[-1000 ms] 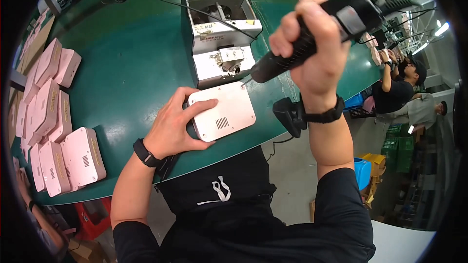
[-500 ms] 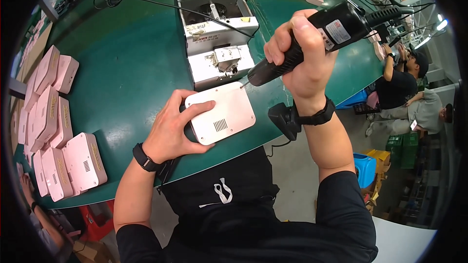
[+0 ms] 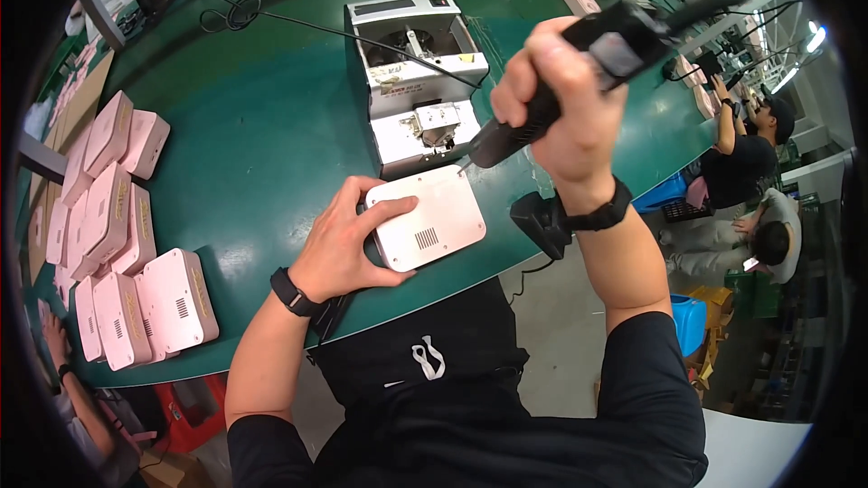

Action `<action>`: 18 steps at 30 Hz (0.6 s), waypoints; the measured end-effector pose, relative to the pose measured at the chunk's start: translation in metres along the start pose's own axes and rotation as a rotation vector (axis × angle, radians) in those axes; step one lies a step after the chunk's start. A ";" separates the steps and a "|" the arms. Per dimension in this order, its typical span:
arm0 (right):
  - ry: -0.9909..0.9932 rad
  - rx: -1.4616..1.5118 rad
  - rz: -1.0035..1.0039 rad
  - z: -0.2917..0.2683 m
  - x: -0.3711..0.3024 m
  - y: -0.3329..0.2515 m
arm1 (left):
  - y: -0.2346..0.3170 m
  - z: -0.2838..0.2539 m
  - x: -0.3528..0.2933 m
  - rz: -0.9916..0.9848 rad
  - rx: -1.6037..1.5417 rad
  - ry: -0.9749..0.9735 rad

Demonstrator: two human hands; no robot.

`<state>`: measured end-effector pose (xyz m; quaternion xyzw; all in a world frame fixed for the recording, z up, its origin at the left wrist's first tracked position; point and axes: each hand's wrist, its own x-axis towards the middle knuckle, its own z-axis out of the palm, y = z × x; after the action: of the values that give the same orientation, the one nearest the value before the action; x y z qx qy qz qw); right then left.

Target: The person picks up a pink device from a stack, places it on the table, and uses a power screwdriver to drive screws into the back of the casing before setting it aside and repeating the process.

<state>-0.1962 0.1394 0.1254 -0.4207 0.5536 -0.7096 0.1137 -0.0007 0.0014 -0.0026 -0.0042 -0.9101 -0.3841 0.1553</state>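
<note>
My left hand [image 3: 348, 239] lies near the centre of the frame, fingers spread and pressed flat on a pale pink rounded casing [image 3: 425, 226] that rests on the green table [image 3: 262, 136]. My right hand [image 3: 556, 108], upper right of centre, is clenched around a black electric screwdriver [image 3: 579, 63]. Since a second ago the driver has dropped lower, and its tip now sits just at the casing's upper right corner, so I judge a screw is about to be driven there. Just above the casing stands a grey-white open-topped screw feeder box [image 3: 411, 81]; I can see metal parts inside but no individual screws. At the left edge, more pink casings [image 3: 117, 244] lie in rows. Other people work at the far right.
</note>
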 end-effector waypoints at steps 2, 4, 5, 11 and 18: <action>0.007 0.157 -0.085 0.003 0.003 -0.013 | 0.002 0.000 -0.001 -0.004 -0.002 -0.008; 0.028 0.127 -0.101 0.012 0.008 -0.014 | 0.002 0.001 -0.002 -0.004 -0.006 -0.006; 0.049 0.100 -0.115 0.017 0.012 -0.013 | 0.002 0.002 -0.003 -0.008 -0.010 -0.007; 0.086 0.020 0.006 0.024 0.017 -0.001 | 0.001 0.002 -0.005 -0.011 -0.028 0.004; -0.019 0.058 -0.039 0.033 -0.002 -0.009 | 0.000 -0.001 -0.006 -0.005 -0.024 0.005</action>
<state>-0.1688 0.1209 0.1334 -0.4348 0.5233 -0.7235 0.1171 0.0052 0.0011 -0.0040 -0.0029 -0.9052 -0.3951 0.1568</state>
